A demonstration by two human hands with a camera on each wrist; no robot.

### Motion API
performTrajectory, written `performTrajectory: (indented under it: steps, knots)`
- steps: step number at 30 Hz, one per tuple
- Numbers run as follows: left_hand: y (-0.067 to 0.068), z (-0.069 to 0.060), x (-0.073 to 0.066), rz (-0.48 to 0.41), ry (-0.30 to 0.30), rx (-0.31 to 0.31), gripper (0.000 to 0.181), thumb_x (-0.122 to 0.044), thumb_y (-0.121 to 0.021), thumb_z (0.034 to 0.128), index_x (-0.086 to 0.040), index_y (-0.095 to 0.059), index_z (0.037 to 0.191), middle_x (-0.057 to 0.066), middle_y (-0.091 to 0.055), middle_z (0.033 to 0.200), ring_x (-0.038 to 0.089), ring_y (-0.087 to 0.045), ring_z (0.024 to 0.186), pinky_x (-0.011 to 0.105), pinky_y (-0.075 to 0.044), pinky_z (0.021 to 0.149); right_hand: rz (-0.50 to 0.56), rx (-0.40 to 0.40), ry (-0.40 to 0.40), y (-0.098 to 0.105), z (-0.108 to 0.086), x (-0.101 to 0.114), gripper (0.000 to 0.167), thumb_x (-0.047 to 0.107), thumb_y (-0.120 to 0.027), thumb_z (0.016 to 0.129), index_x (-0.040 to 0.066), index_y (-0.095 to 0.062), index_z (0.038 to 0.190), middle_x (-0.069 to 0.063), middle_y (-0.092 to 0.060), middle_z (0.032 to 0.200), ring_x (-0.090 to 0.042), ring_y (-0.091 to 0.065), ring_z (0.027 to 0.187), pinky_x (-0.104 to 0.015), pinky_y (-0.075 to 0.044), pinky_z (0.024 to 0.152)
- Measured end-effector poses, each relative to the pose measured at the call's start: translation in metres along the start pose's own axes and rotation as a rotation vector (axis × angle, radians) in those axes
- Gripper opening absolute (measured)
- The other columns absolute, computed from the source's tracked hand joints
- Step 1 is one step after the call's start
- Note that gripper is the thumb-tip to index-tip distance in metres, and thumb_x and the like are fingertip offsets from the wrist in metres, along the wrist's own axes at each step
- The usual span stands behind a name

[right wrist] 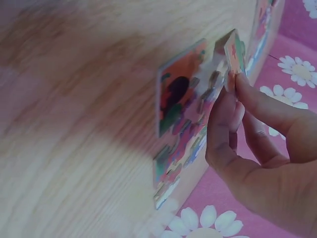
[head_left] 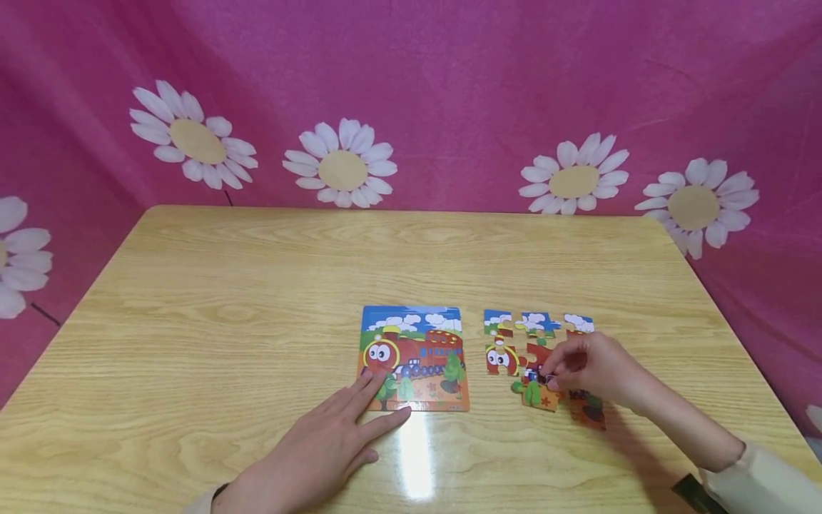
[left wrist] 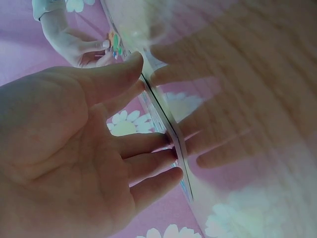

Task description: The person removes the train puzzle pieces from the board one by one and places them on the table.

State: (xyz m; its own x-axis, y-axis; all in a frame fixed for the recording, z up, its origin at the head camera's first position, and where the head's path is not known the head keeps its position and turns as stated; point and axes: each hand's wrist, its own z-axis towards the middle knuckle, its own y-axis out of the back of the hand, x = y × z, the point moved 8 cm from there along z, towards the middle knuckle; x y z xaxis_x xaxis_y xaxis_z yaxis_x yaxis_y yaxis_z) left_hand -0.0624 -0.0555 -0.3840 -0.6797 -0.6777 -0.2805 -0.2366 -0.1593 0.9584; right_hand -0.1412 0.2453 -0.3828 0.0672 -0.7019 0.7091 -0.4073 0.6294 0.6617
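Note:
My left hand [head_left: 327, 435] rests its spread, straight fingers on the lower left edge of a square puzzle board [head_left: 437, 341] printed with a red train. In the head view, my right hand [head_left: 597, 368] pinches an orange and green puzzle piece [head_left: 539, 396] between thumb and fingers. The right wrist view shows this piece [right wrist: 236, 52] tilted up off the table. Beneath and around that hand lie several other pieces, among them one with the train's eyes [head_left: 501, 359] and a corner piece with a dark shape [right wrist: 177, 91]. My fingers partly hide some of them.
A wood-grain table [head_left: 225, 300] carries everything, the loose pieces lying in rough rows right of the board. Behind it hangs a pink cloth [head_left: 443, 93] with large white daisies. Light glares off the tabletop just in front of the board.

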Motion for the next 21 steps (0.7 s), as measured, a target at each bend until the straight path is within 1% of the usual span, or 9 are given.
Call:
performTrajectory:
  steps: [4, 7, 11, 15, 18, 21]
  knots:
    - [-0.001, 0.0, 0.0, 0.005, -0.002, -0.003, 0.053, -0.027, -0.061, 0.0971, -0.029, -0.047, 0.148, 0.019, -0.025, 0.158, 0.032, -0.024, 0.145, 0.045, -0.035, 0.11, -0.006, 0.012, 0.004, -0.003, -0.002, -0.002, 0.011, -0.002, -0.079, 0.078, 0.006, -0.072, 0.081, 0.0, -0.061, 0.076, -0.009, -0.053, 0.065, -0.023, -0.049, 0.057]
    - [-0.001, 0.0, 0.0, 0.016, -0.007, -0.009, 0.053, -0.027, -0.061, 0.0968, -0.028, -0.047, 0.147, 0.019, -0.026, 0.158, 0.033, -0.025, 0.145, 0.045, -0.035, 0.11, -0.022, -0.004, 0.017, -0.004, -0.003, -0.003, 0.014, -0.001, -0.081, 0.076, 0.006, -0.07, 0.078, 0.001, -0.057, 0.071, -0.007, -0.052, 0.062, -0.023, -0.048, 0.056]
    - [-0.001, 0.001, -0.001, 0.018, -0.009, -0.015, 0.053, -0.026, -0.063, 0.0958, -0.028, -0.048, 0.147, 0.019, -0.025, 0.158, 0.032, -0.025, 0.145, 0.045, -0.036, 0.109, -0.045, -0.031, 0.017, -0.003, -0.004, -0.004, 0.018, 0.001, -0.083, 0.074, 0.008, -0.066, 0.078, 0.002, -0.055, 0.07, -0.008, -0.051, 0.062, -0.023, -0.047, 0.055]
    - [0.0, 0.001, 0.0, 0.009, -0.007, -0.018, 0.053, -0.026, -0.063, 0.0956, -0.029, -0.048, 0.146, 0.018, -0.024, 0.159, 0.032, -0.024, 0.145, 0.046, -0.037, 0.108, -0.054, -0.042, 0.013, -0.002, -0.004, -0.001, 0.018, 0.002, -0.082, 0.076, 0.008, -0.066, 0.08, 0.001, -0.055, 0.072, -0.011, -0.051, 0.065, -0.023, -0.047, 0.056]
    - [0.0, 0.0, 0.0, 0.007, 0.001, -0.012, 0.053, -0.027, -0.062, 0.096, -0.029, -0.048, 0.147, 0.017, -0.024, 0.159, 0.031, -0.025, 0.145, 0.048, -0.037, 0.108, -0.054, -0.046, 0.035, -0.003, -0.001, 0.004, 0.018, 0.004, -0.083, 0.076, 0.008, -0.066, 0.08, 0.001, -0.056, 0.073, -0.011, -0.051, 0.066, -0.023, -0.047, 0.058]
    - [0.0, 0.0, 0.0, 0.005, 0.009, -0.006, 0.052, -0.027, -0.062, 0.0963, -0.03, -0.048, 0.147, 0.016, -0.023, 0.16, 0.031, -0.025, 0.145, 0.048, -0.037, 0.108, -0.032, -0.035, 0.083, -0.006, 0.003, 0.013, 0.017, 0.005, -0.083, 0.075, 0.008, -0.067, 0.08, 0.003, -0.059, 0.074, -0.008, -0.052, 0.065, -0.023, -0.049, 0.059]
